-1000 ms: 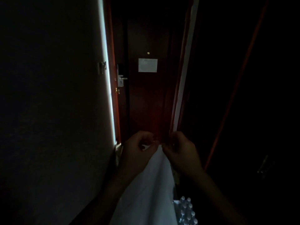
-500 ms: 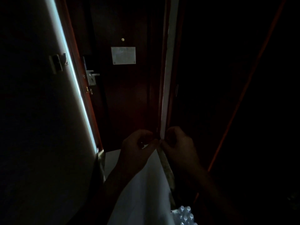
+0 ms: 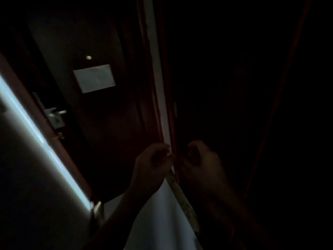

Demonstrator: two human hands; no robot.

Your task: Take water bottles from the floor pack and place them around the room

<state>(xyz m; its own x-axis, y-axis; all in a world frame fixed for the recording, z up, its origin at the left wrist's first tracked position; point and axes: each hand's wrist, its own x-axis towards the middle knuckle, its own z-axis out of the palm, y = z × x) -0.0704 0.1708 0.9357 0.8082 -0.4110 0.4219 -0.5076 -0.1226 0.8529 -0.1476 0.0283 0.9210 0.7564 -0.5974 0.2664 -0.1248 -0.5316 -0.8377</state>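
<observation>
The room is very dark. My left hand (image 3: 151,163) and my right hand (image 3: 201,159) are raised side by side at chest height, a small gap between them. Both have their fingers curled in, and I can make out nothing in either. They hang in front of a narrow white wall edge (image 3: 158,87) beside a dark red door (image 3: 111,127). No water bottle or floor pack is in view.
The door carries a white notice sheet (image 3: 94,78) and a metal handle (image 3: 55,114). A wall with a bright light stripe (image 3: 36,134) closes the left side. A dark wooden panel (image 3: 252,105) fills the right. Pale floor (image 3: 162,217) shows below my arms.
My fingertips, touching before, have parted slightly. The view has swung and tilted, so the door and wall lean left. The bottle pack at the bottom edge has dropped out of view.
</observation>
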